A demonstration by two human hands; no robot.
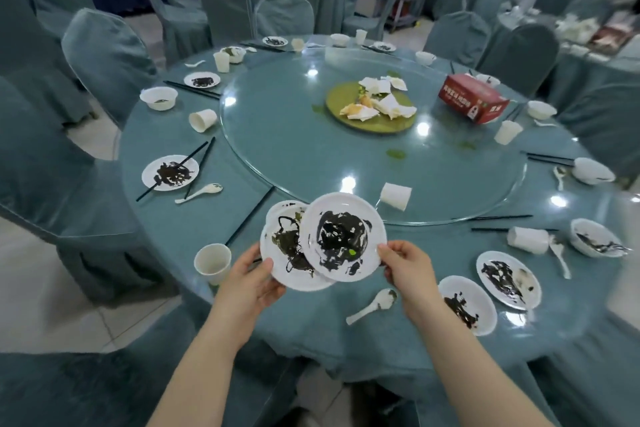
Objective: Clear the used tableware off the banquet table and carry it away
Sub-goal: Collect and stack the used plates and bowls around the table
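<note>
Two soiled plates held over the tabletop's near edge
Left hand (254, 276) grips the lower plate (285, 253); right hand (405, 265) pinches the upper plate (343, 236) overlapping it.

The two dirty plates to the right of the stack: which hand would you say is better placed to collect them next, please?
Probably the right hand: the two dirty plates lie on its side of the table. The left hand grips the stack and would have to cross over.
</note>
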